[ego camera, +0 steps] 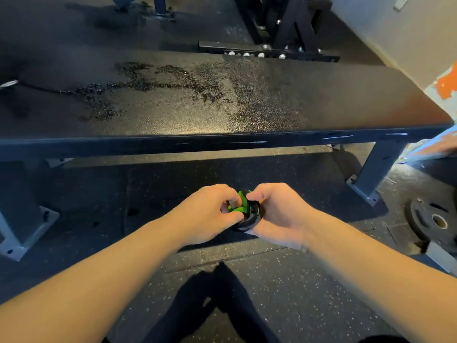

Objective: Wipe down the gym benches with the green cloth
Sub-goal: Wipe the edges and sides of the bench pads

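A black padded gym bench runs across the view in front of me, its top speckled with wet droplets at the left and middle. Below its near edge, over the floor, both my hands meet. My left hand pinches a bunched green cloth. My right hand grips a dark part of the same bundle, pressed against the green part. Most of the cloth is hidden by my fingers.
The bench stands on grey steel legs bolted to footplates at the left and right. A black weight plate lies on the speckled rubber floor at the right. A dark rack frame stands behind the bench. A wall rises at the far right.
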The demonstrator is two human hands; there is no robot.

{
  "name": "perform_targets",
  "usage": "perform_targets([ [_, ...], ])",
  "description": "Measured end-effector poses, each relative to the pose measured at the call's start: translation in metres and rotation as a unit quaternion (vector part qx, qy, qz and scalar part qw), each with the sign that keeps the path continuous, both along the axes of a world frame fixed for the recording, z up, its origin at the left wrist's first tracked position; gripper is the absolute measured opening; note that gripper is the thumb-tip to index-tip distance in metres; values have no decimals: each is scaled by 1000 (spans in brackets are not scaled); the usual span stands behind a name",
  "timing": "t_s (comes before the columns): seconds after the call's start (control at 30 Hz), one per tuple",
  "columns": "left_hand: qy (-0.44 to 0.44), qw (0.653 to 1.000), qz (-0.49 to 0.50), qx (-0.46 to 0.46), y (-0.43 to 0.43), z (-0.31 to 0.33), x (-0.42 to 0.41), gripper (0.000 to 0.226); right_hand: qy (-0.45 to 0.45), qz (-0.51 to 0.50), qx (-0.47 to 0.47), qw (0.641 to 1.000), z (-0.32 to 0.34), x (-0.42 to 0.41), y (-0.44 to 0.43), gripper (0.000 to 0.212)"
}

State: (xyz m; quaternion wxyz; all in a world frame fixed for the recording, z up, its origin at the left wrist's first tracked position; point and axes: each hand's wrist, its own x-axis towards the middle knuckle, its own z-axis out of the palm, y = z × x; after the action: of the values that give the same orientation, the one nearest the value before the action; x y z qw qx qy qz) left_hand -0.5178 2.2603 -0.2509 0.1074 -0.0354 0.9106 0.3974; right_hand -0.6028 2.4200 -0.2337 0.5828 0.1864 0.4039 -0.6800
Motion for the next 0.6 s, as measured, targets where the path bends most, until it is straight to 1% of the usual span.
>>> perform_targets([
  [0.07, 11, 1000, 2, -6, -1, 0, -3, 9, 13, 23, -2, 1000, 0, -1, 3, 44],
  [0.2, 26, 998, 46, 23, -9, 6, -9, 11, 101, 76, 40, 991, 4, -6, 10, 35],
  [0.27, 37, 996, 75, 28, -11, 7, -13, 12, 165, 105, 60, 979, 3, -8, 12, 31],
  [0.37, 44, 992, 116, 25, -11, 6, -16, 15, 258, 159, 105, 947, -4, -12, 19, 26],
  [0.43, 42, 990, 131, 17, -9, 5, -17, 19, 324, 222, 147, 908, -9, -16, 25, 21],
  [0.53, 39, 986, 160, 11, -11, 1, -19, 24, 426, 305, 225, 821, -14, -21, 33, 15],
  [0.57, 39, 984, 175, 11, -12, 1, -20, 25, 447, 322, 244, 798, -15, -22, 36, 14],
  [0.6, 39, 981, 189, 14, -13, 1, -22, 26, 459, 334, 255, 783, -16, -23, 38, 14],
])
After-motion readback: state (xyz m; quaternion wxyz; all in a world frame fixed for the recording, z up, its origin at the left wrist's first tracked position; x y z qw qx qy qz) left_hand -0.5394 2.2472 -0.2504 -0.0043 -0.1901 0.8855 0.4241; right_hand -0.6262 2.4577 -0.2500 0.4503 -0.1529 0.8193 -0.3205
